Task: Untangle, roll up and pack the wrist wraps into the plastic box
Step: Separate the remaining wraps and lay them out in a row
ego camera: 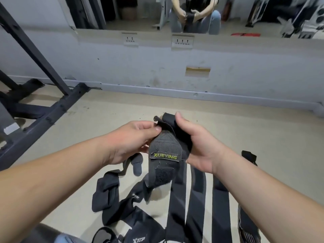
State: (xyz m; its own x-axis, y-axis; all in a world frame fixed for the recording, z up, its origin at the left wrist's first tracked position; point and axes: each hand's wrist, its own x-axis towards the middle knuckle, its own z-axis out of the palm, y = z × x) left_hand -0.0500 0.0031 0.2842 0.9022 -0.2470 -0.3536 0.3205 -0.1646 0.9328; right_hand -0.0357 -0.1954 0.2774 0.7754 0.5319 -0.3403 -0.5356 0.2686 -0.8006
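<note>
while it is held up between both hands, the grey wrist wrap (164, 146) stands roughly upright above the beige floor (245, 128), its green-lettered label (165, 156) facing the camera, with a velcro patch (161, 176) just below the label.
left hand (135, 137): at the wrap's upper left, thumb and forefinger pinched together on a black flap (164, 124) at its top edge.
right hand (196, 148): on the wrap's right side, fingers curled round its back, thumb raised beside its top.
below the wrap, on the floor: long black straps (177, 207) lying side by side.
lower left of the wrap: a bunched black wrap (108, 192), tangled with others.
lower right of the wrap: a striped wrap (245, 223), partly out of view.
far left of the wrap: a black steel frame (52, 109).
beyond the wrap: a grey wall (122, 67) with sockets (182, 41) and a mirror (140, 13) above them.
</note>
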